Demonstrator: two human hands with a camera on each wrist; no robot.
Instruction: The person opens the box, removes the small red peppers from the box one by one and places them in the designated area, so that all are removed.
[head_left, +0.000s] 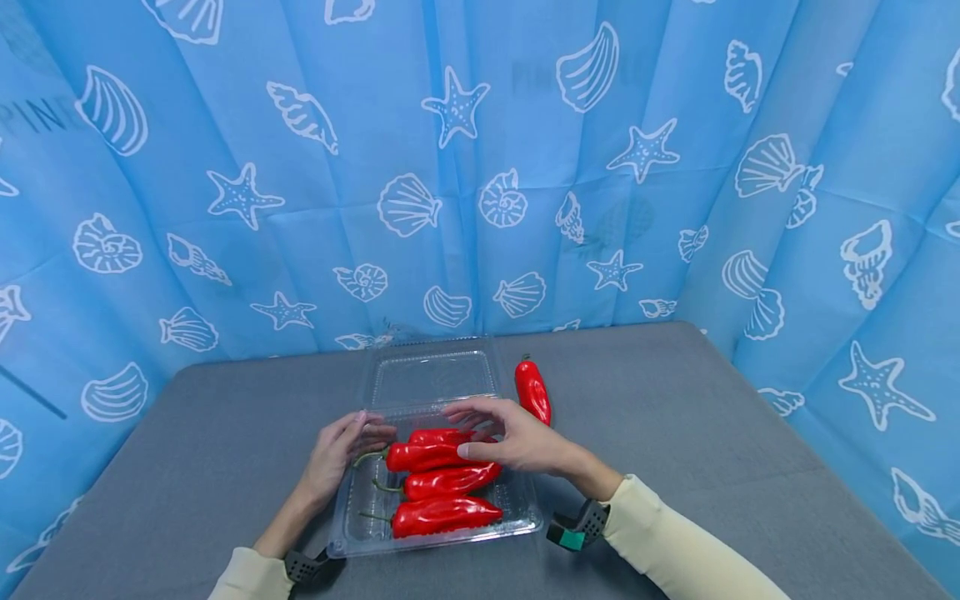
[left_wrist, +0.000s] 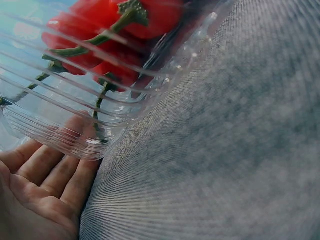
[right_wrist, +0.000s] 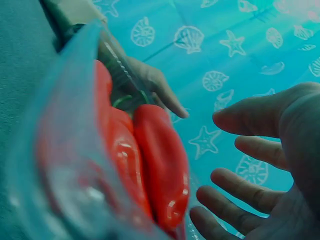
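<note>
A clear plastic clamshell box (head_left: 517,510) lies with its lid (head_left: 431,379) folded back on the table. Several red peppers (head_left: 447,516) with green stems lie side by side in it. My left hand (head_left: 330,458) is at the box's left side; in the left wrist view its extended fingers (left_wrist: 60,175) are at the ribbed clear wall. Over the peppers at the back of the box is my right hand (head_left: 517,433), fingers spread and loosely bent. The right wrist view shows nothing between its thumb and fingers (right_wrist: 240,200). Part of the rear pepper (head_left: 438,436) is hidden by that hand.
Another red pepper (head_left: 532,392) lies on the grey tabletop (head_left: 660,433), right of the lid and behind my right hand. A blue curtain (head_left: 480,250) with white shells and starfish hangs along the table's back and sides.
</note>
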